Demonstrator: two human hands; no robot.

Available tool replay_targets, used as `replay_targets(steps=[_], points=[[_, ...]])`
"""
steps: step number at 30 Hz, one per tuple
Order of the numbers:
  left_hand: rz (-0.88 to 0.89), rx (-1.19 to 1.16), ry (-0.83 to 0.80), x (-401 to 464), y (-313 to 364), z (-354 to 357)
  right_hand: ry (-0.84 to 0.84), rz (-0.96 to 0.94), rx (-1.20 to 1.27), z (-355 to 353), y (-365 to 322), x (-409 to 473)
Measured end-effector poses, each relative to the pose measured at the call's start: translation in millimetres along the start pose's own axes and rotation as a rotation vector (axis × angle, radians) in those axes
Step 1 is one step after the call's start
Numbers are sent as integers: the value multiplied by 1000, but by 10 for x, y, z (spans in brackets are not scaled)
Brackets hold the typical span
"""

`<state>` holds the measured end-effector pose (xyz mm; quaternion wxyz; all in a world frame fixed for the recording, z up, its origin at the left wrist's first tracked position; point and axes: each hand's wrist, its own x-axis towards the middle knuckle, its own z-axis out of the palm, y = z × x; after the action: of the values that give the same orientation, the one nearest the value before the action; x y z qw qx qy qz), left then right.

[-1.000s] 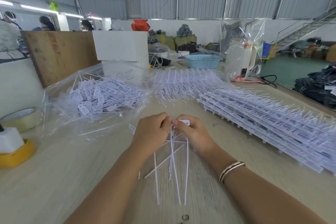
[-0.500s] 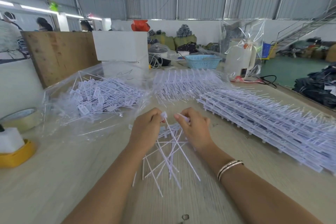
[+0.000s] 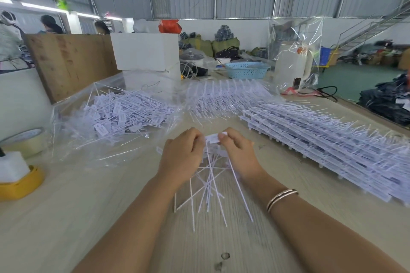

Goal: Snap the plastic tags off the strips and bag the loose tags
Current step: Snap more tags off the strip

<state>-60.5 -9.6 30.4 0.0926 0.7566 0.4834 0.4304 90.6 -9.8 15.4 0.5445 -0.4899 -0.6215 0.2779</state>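
My left hand (image 3: 182, 155) and my right hand (image 3: 239, 155) meet over the table's middle, both with curled fingers pinching a small white plastic tag strip (image 3: 215, 138). Beneath the hands, a bunch of loose tags (image 3: 210, 186) with long thin white tails fans toward me. A clear plastic bag (image 3: 73, 139) lies open at the left with a heap of loose tags (image 3: 124, 113) inside. Stacked strips of unsnapped tags (image 3: 332, 139) run along the right side, and more strips (image 3: 226, 97) lie at the back centre.
A tape roll (image 3: 24, 142) and a yellow dispenser (image 3: 20, 184) sit at the left edge. Behind stand a white box (image 3: 145, 51), a blue basket (image 3: 246, 70), a wooden board (image 3: 68, 62) and a bagged white appliance (image 3: 292, 64). People stand far left.
The hands have stayed together at the table's middle while working the strip. The dangling tag tails went from hanging parallel to spreading out crossed beneath the hands.
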Motion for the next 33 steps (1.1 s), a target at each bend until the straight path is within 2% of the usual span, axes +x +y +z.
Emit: replay_targets(steps=[4, 8, 12, 17, 24, 28, 31, 33], points=[[-94, -36, -33, 18, -58, -19, -42, 6, 6, -11, -23, 7], [-46, -22, -64, 37, -103, -26, -144, 10, 260, -33, -7, 12], [-70, -164, -96, 33, -74, -25, -207, -1, 270, -28, -17, 9], [-189, -366, -132, 60, -22, -44, -233, 0, 331, -5, -59, -10], [-358, -681, -134, 65, 37, -23, -194, -82, 387, 25, -123, -46], [-504, -917, -72, 111, -6, -63, -35, -171, 366, -16, -112, -18], [-411, -750, 10, 108, -74, -106, -3, -118, 397, -62, -55, -8], [-323, -662, 38, 104, -69, -104, 12, -75, 297, -59, 9, 2]])
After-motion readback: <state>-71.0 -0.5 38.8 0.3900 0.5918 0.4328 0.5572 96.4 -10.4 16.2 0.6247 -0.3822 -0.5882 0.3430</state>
